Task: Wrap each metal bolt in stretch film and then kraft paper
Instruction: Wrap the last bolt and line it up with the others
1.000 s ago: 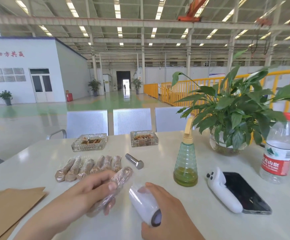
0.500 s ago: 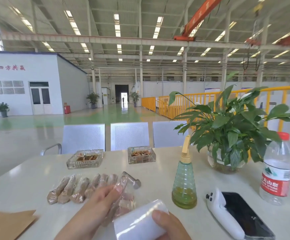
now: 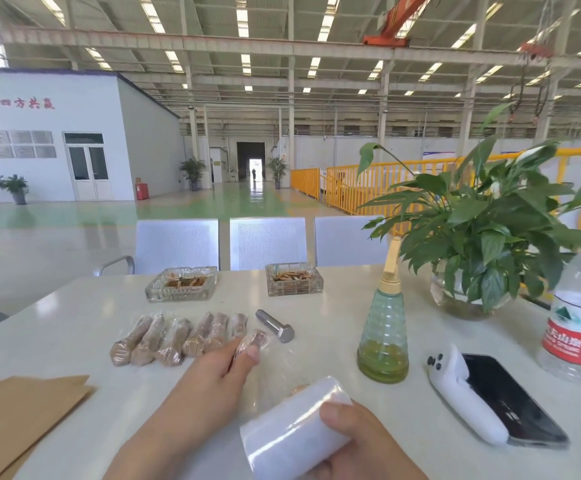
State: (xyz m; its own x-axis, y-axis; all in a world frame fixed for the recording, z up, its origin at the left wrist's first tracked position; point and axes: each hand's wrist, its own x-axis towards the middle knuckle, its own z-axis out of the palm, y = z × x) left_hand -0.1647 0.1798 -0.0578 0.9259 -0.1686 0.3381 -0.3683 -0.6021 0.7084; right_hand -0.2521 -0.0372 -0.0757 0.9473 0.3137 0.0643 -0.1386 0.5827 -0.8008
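The wrapped bolt [image 3: 251,341] lies on the table [image 3: 74,323] at the right end of the finished row [image 3: 178,336], long axis running away from the person, pinned under the left hand [image 3: 209,382] fingertips. Film stretches back to the stretch film roll [image 3: 294,427], clenched in the right hand [image 3: 361,441]. The bare bolt [image 3: 275,325] waits just beyond, nearer the left.

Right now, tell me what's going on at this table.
A person is wrapping bolts. The left hand pins a film-covered bolt to the table, while the right hand holds the stretch film roll, film stretched between them. Six wrapped bolts lie in a row, one bare bolt waits, and kraft paper lies at the left.
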